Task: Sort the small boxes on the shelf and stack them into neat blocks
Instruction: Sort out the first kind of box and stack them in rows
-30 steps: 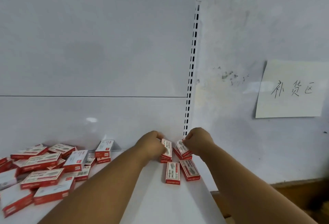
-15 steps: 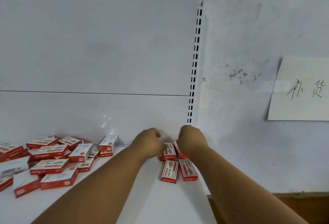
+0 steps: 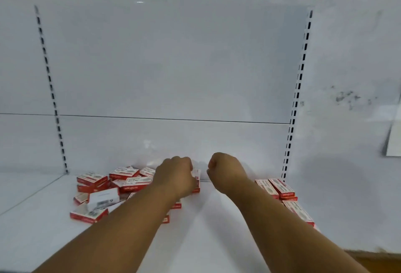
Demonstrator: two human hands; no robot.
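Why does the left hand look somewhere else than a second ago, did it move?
Yes. The left hand went leftward along the shelf, away from the right slotted upright and the stacked boxes, to the loose pile.

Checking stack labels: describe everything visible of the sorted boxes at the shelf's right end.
The sorted boxes are small red cartons with white printed tops, seemingly cardboard. They lie flat and closed in a tidy cluster on the white shelf, by the right slotted upright. At the back some are stacked. The right forearm hides part of them; neither hand touches them.
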